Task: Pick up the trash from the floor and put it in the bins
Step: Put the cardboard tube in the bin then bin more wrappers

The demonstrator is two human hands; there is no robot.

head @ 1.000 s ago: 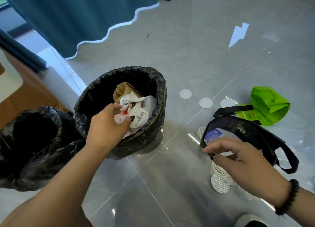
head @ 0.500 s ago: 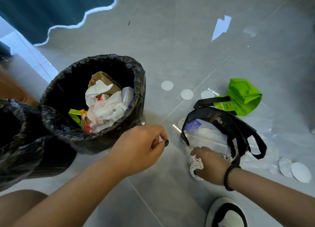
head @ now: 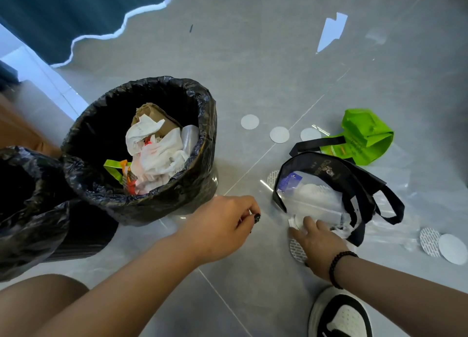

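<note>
A bin lined with a black bag point(head: 205, 113) stands on the grey floor, holding crumpled white paper, cardboard and coloured scraps. My left hand point(head: 222, 225) hovers just right of its base, fingers curled, with nothing visible in it. My right hand point(head: 316, 240) lies low on the floor with its fingers stretched onto a crumpled white scrap point(head: 295, 221) at the mouth of a clear bag with black handles point(head: 329, 169). A ribbed round disc point(head: 296, 249) shows under that hand's thumb side.
A second black-lined bin point(head: 30, 184) sits at the far left. Three white discs point(head: 279, 134) lie beyond the clear bag, and two more point(head: 453, 248) at the right. A green bag point(head: 364, 134), a white paper piece point(head: 331, 31), a blue curtain point(head: 76, 7) and my shoe point(head: 342, 314) are also in view.
My left hand left the bin's contents and dropped to floor level beside it. My right hand went from the black handle down onto the white scrap and discs.
</note>
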